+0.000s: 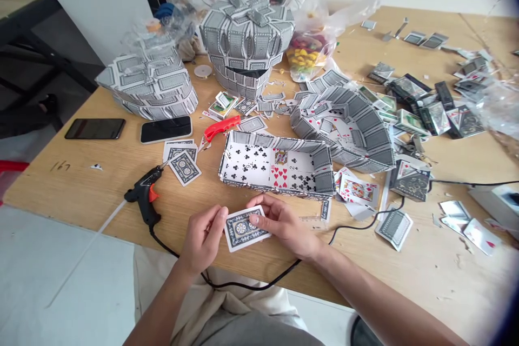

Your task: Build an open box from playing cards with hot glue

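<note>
A playing card (pixel 245 228), blue patterned back facing up, is in my hands near the table's front edge. My right hand (pixel 286 225) grips its right side, thumb on top and fingers beneath. At the card's left edge my left hand (pixel 205 238) is closed, thumb against the fingers. Just beyond them sits a rectangular box made of playing cards (pixel 279 165), its floor showing card faces. To the left, a black glue gun (pixel 146 194) with an orange trigger stands beside several loose cards (pixel 184 166). Behind these lies a red-handled cutter (pixel 221 128).
Two lidded card-built boxes, a smaller one (pixel 152 86) and a taller one (pixel 247 38), stand at the back. An oval card tray (pixel 344 127) is right of centre. Two phones (pixel 95 128) lie left. A black cable (pixel 259 285) crosses the front edge; card packs (pixel 409 89) crowd the right.
</note>
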Available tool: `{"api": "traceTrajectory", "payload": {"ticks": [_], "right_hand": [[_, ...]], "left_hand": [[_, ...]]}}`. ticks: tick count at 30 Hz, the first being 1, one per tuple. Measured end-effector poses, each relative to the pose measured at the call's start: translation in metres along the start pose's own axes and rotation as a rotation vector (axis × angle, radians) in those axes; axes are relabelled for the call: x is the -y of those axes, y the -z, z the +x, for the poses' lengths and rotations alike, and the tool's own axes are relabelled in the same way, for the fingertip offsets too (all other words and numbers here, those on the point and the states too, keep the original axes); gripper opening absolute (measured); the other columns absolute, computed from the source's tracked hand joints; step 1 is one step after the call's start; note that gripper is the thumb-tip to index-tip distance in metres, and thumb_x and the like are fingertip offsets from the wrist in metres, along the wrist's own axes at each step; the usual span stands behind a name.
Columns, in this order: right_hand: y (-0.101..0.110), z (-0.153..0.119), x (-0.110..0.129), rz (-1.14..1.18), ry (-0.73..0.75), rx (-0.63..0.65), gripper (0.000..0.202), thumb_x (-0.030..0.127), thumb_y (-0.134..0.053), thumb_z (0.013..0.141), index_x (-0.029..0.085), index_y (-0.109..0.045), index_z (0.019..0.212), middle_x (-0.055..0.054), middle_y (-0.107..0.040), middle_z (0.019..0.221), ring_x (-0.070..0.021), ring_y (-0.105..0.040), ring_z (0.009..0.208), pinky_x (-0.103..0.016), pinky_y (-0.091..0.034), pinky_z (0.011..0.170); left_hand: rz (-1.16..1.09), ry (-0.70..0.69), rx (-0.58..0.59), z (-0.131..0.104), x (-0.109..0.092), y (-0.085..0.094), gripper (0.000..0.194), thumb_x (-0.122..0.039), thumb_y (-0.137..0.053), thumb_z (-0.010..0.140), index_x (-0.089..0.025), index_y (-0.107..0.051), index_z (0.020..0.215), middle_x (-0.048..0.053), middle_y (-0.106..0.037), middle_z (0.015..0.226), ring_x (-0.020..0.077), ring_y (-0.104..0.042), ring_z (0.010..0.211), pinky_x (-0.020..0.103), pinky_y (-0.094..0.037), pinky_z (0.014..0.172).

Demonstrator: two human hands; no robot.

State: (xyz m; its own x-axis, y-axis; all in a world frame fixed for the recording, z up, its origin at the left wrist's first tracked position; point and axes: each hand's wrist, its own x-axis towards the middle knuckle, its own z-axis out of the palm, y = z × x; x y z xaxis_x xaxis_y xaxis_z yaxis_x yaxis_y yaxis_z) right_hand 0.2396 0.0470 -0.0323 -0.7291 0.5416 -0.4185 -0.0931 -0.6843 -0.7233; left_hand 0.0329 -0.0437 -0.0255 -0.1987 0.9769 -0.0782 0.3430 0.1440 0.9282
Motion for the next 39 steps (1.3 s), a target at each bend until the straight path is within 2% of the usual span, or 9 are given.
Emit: {"api": "traceTrajectory", "payload": {"ticks": [6, 16, 21, 27, 34, 39], "right_hand": [[-0.001, 0.000, 0.002, -0.027, 0.032, 0.010, 0.049, 0.053, -0.095, 0.084, 0.022, -0.067, 0.110, -0.001, -0.074, 0.098, -0.0157, -0.068, 0.085, -0.029, -0.052, 0.078], [-0.002, 0.000, 0.006, -0.068, 0.052, 0.005, 0.048, 0.057, -0.092, 0.085, 0.022, -0.069, 0.108, 0.001, -0.069, 0.093, -0.0149, -0.063, 0.080, -0.028, -0.049, 0.075], [-0.001, 0.000, 0.007, -0.086, 0.041, 0.000, 0.046, 0.057, -0.091, 0.087, 0.021, -0.069, 0.108, 0.000, -0.070, 0.094, -0.0151, -0.064, 0.081, -0.029, -0.049, 0.076], [-0.001, 0.001, 0.007, -0.095, 0.043, -0.007, 0.046, 0.057, -0.090, 0.088, 0.021, -0.070, 0.108, 0.000, -0.070, 0.093, -0.0149, -0.064, 0.082, -0.029, -0.050, 0.077], [-0.001, 0.000, 0.008, -0.067, -0.011, 0.043, 0.049, 0.056, -0.093, 0.084, 0.020, -0.071, 0.109, -0.002, -0.075, 0.100, -0.0171, -0.069, 0.087, -0.030, -0.056, 0.078], [-0.003, -0.001, 0.011, -0.072, -0.022, 0.069, 0.050, 0.051, -0.099, 0.076, 0.019, -0.071, 0.102, -0.002, -0.076, 0.096, -0.0182, -0.069, 0.086, -0.029, -0.057, 0.073]], "left_hand": [[0.049, 0.016, -0.032, 0.001, 0.001, -0.002, 0.053, -0.054, -0.045, 0.111, -0.023, -0.039, 0.068, -0.004, -0.041, 0.058, 0.0117, -0.037, 0.054, 0.028, -0.030, 0.053], [0.100, -0.062, -0.015, 0.003, -0.004, -0.003, 0.048, -0.040, -0.048, 0.111, -0.023, -0.039, 0.068, -0.005, -0.039, 0.057, 0.0109, -0.038, 0.052, 0.028, -0.030, 0.055], [0.110, -0.067, 0.005, 0.004, -0.003, -0.003, 0.046, -0.038, -0.047, 0.112, -0.023, -0.041, 0.069, -0.005, -0.044, 0.058, 0.0110, -0.042, 0.053, 0.027, -0.031, 0.056], [0.113, -0.070, 0.001, 0.004, -0.001, -0.002, 0.047, -0.038, -0.049, 0.112, -0.022, -0.041, 0.069, -0.006, -0.042, 0.058, 0.0103, -0.041, 0.053, 0.027, -0.031, 0.056], [0.066, -0.007, -0.024, 0.002, 0.004, -0.003, 0.048, -0.045, -0.048, 0.112, -0.023, -0.044, 0.070, -0.006, -0.046, 0.058, 0.0105, -0.045, 0.053, 0.025, -0.034, 0.055], [0.061, 0.013, -0.021, 0.001, 0.008, -0.003, 0.049, -0.048, -0.048, 0.112, -0.023, -0.047, 0.071, -0.005, -0.048, 0.058, 0.0109, -0.047, 0.053, 0.025, -0.035, 0.055]]}}
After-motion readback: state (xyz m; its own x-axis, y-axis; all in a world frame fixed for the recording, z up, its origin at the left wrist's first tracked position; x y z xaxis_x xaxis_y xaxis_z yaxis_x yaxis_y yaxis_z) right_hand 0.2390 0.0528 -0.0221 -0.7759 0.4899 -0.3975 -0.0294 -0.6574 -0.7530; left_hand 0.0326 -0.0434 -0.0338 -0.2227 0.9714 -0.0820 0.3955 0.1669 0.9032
